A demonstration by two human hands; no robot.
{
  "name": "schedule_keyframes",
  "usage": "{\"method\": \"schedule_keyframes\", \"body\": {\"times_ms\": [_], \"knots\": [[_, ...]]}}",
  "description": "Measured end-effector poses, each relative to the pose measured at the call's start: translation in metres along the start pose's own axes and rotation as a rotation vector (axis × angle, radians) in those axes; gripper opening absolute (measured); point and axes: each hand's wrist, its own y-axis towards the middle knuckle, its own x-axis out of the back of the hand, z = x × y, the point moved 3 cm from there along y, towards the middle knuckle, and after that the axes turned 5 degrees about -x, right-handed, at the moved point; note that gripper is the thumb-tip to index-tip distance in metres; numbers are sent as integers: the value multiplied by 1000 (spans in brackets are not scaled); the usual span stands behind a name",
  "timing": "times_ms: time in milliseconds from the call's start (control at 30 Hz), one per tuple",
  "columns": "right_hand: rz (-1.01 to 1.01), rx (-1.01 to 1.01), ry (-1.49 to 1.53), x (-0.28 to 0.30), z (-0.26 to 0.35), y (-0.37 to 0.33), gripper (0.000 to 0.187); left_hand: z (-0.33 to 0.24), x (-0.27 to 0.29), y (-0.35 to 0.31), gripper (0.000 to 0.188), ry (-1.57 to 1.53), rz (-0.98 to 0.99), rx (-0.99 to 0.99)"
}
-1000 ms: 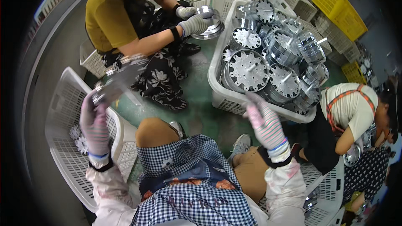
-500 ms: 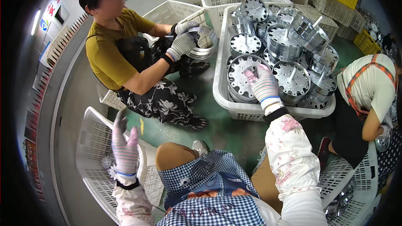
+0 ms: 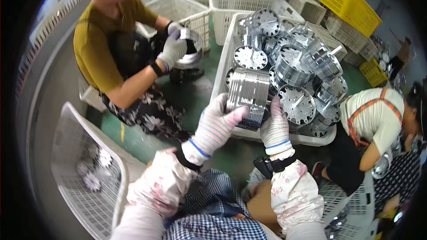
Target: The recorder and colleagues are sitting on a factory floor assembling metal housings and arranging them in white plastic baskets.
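In front of me, a stack of shiny metal discs [image 3: 249, 97] is held tipped on its side, its ribbed edge facing me. My left hand [image 3: 215, 126], in a striped glove, is closed around its left side with the thumb across the edge. My right hand [image 3: 275, 129], gloved alike, grips the lower right end; its fingertips are partly hidden. Just beyond is a white crate [image 3: 224, 69] heaped with similar disc stacks, several with a pin standing up from the middle, such as a nearby stack [image 3: 297, 106].
At left, a white basket [image 3: 66, 160] holds loose toothed metal pieces [image 3: 92, 180]. A person in a mustard shirt [image 3: 95, 49] handles a shiny metal ring [image 3: 195, 46]. Another person in orange straps [image 3: 373, 111] bends at right beside a white crate [image 3: 367, 204]. Yellow crates [image 3: 344, 2] stand behind.
The near disc stack has been lifted from the crate and tipped over. My left hand has moved right from beside the left basket onto it. The whole view has shifted slightly.
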Motion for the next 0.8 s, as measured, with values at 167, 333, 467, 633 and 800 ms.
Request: {"method": "schedule_keyframes", "body": {"times_ms": [167, 333, 467, 633, 800], "knots": [[158, 126, -271, 7, 33, -11, 48, -12, 11, 16, 35, -26, 121, 15], [519, 306, -1161, 5, 60, -34, 48, -41, 12, -17, 21, 324, 40, -264], [138, 552, -977, 61, 56, -23, 45, -31, 6, -38, 25, 729, 80, -514], [244, 255, -604, 20, 55, -57, 47, -17, -25, -45, 32, 633, 125, -615], [257, 504, -811, -13, 45, -70, 49, -44, -5, -49, 26, 892, 137, -732]]}}
